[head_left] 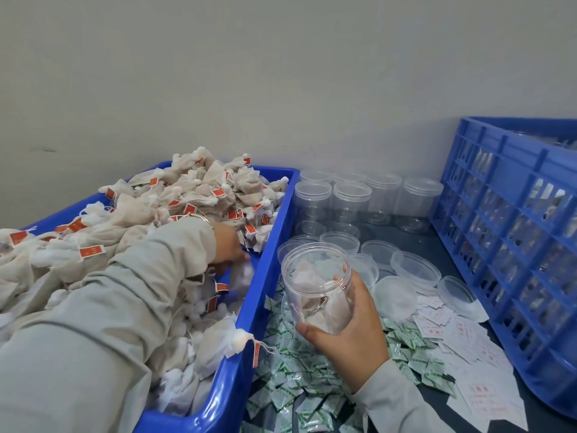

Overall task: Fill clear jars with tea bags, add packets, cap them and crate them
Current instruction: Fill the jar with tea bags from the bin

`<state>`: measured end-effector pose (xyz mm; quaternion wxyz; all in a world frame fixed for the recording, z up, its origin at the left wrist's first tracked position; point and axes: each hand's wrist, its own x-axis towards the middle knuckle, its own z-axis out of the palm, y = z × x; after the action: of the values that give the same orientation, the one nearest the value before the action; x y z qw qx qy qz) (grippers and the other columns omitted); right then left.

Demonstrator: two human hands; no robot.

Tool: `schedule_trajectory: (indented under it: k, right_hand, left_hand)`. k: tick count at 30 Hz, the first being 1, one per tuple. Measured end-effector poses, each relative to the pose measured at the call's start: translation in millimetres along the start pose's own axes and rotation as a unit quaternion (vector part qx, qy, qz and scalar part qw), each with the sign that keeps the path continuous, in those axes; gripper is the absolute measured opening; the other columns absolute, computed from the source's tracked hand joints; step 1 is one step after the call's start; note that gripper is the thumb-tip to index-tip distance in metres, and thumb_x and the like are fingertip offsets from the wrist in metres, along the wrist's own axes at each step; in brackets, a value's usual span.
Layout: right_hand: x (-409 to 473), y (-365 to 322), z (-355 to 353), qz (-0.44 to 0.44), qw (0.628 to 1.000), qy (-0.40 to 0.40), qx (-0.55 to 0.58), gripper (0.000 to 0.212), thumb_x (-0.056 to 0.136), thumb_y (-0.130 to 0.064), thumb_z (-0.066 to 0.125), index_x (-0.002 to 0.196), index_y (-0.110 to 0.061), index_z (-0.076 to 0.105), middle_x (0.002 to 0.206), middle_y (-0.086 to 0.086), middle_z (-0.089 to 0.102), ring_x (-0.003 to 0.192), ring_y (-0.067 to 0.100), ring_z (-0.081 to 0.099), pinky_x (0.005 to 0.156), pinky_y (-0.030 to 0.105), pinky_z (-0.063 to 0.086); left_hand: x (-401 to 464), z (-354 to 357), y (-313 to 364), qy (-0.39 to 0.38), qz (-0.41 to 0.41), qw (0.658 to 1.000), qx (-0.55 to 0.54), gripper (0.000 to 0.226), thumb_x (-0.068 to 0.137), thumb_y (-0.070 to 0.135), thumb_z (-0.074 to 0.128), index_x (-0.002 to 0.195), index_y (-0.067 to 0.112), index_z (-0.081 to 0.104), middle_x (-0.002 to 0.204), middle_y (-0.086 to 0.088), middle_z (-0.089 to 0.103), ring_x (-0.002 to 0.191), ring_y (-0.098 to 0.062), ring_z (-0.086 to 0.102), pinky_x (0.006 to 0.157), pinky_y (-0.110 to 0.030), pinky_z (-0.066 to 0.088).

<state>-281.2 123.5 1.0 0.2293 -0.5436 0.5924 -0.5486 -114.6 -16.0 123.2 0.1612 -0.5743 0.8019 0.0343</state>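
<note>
Right hand [349,326]: your fingers wrap the clear jar [317,285], tilted toward ten o'clock.
Left hand [226,245]: buried among tea bags [193,195]; grip can't be told.

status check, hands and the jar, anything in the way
Left hand reaching into tea bags in blue bin. Right hand holds open jar, partly filled. Nothing blocking.

Clear glossy plastic jar [318,285], matt white gauzy cloth tea bags [193,195] with red paper tags, shiny blue plastic bin [274,220], glossy green-printed foil-like packets [299,382] at six o'clock, blue plastic lattice crate [512,245] at three o'clock
</note>
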Motion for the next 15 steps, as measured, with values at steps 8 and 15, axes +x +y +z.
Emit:
schedule_trajectory:
  k: [8,15]
  right_hand:
    - [0,1,1,-0.009,1.0,0.009,0.001,0.105,0.046,-0.048,0.082,0.138,-0.031,0.035,0.132,-0.009,0.049,0.125,0.013,0.046,0.105,0.042,0.039]
    - [1,3,1,-0.006,1.0,0.003,-0.004,0.107,0.046,-0.047,0.083,0.14,-0.032,0.033,0.135,-0.009,0.047,0.128,0.013,0.043,0.107,0.042,0.037]
  left_hand:
    - [-5,-21,-2,0.231,0.047,0.872,-0.429,0.028,0.092,0.025,0.048,0.07,0.01,0.058,0.068,-0.005,0.063,0.063,-0.021,0.057,0.059,-0.026,0.047]
    - [-22,-20,22,0.066,0.238,0.684,-0.686,0.038,0.09,0.003,0.05,0.058,0.017,0.064,0.061,-0.002,0.065,0.053,-0.012,0.061,0.053,-0.024,0.054]
